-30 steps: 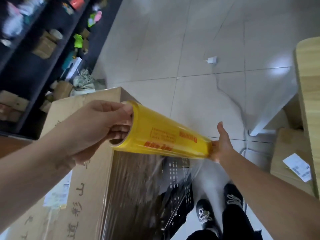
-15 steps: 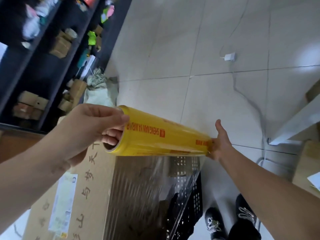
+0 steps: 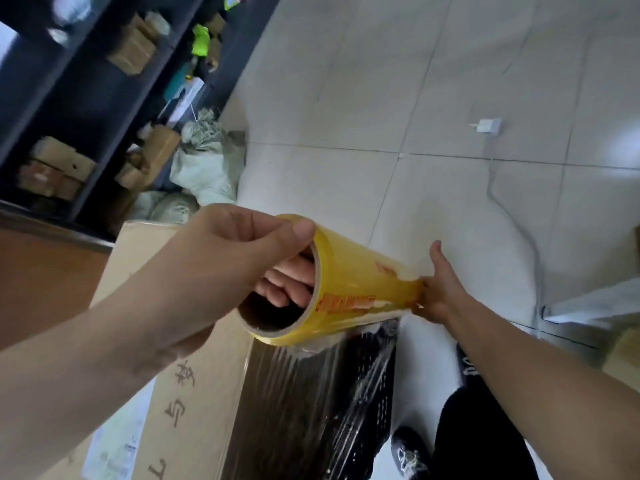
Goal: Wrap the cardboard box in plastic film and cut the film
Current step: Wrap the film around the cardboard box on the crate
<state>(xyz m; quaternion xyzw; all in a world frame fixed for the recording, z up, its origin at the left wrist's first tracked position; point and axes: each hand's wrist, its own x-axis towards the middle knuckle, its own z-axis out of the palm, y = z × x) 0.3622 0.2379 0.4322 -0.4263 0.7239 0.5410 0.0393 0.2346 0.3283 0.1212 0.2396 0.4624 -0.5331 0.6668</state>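
Pale tiled floor (image 3: 381, 98) behind. Yellow cylindrical roll of plastic film (image 3: 356, 289) gripped at both ends by left hand (image 3: 221, 258) and right hand (image 3: 441, 285), above large brown cardboard box (image 3: 194, 393), at its right edge. Wrapped on one side so far; seemingly not cut yet.

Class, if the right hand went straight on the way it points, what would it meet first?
The yellow plastic film roll: the right hand holds its far end, so probably nothing lies between.

Left hand (image 3: 235, 258) and right hand (image 3: 443, 289) grip, arms outstretched.
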